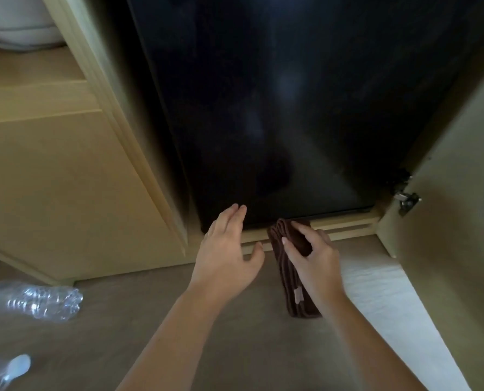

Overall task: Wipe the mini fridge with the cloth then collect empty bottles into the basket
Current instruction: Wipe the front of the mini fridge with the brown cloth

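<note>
A black mini fridge (pixel 277 114) fills a wooden cabinet bay in front of me, its door closed. My right hand (pixel 312 261) grips a folded dark brown cloth (pixel 287 270) at the foot of the fridge, and the cloth hangs down over the floor. My left hand (pixel 226 249) is open with fingers spread, its fingertips at the fridge door's lower left corner. Two clear empty plastic bottles lie on the floor at the left: one crumpled bottle (pixel 35 300) and another bottle (pixel 6 371) at the bottom corner. No basket is in view.
The cabinet door (pixel 447 221) stands swung open at the right, with a metal hinge (pixel 406 198). A wooden panel and shelf (pixel 51 179) are at the left, with a white vessel (pixel 18 21) on the shelf. The floor is grey-brown.
</note>
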A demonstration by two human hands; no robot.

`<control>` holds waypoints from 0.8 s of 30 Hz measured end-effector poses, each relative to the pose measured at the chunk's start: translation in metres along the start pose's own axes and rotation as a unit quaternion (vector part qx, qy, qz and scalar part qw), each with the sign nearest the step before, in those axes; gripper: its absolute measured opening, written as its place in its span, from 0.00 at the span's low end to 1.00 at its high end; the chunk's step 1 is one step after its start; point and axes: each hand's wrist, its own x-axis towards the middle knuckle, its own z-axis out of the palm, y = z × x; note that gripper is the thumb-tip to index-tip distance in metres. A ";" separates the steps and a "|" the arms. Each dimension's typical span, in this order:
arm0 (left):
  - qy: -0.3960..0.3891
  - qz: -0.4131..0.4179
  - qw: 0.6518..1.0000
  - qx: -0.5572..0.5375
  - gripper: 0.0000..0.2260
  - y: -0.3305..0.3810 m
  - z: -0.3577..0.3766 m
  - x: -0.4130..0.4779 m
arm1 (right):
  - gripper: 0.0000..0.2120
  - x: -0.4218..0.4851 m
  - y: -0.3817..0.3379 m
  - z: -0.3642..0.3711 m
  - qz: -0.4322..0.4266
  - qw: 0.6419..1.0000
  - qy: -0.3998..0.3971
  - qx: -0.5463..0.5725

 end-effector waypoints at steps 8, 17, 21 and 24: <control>0.048 0.025 0.998 0.004 0.21 0.050 0.002 0.012 | 0.18 0.006 -0.024 -0.070 0.005 0.999 0.041 -0.027; 0.030 0.066 0.997 -0.003 0.21 0.081 -0.042 0.014 | 0.16 0.006 -0.082 -0.123 0.020 0.995 0.089 -0.037; 0.028 0.089 0.996 0.010 0.19 0.081 -0.070 0.014 | 0.17 0.010 -0.122 -0.134 0.034 0.995 0.089 -0.039; 0.034 0.109 0.993 0.016 0.21 0.087 -0.095 0.010 | 0.17 0.012 -0.156 -0.142 0.056 0.995 0.081 -0.025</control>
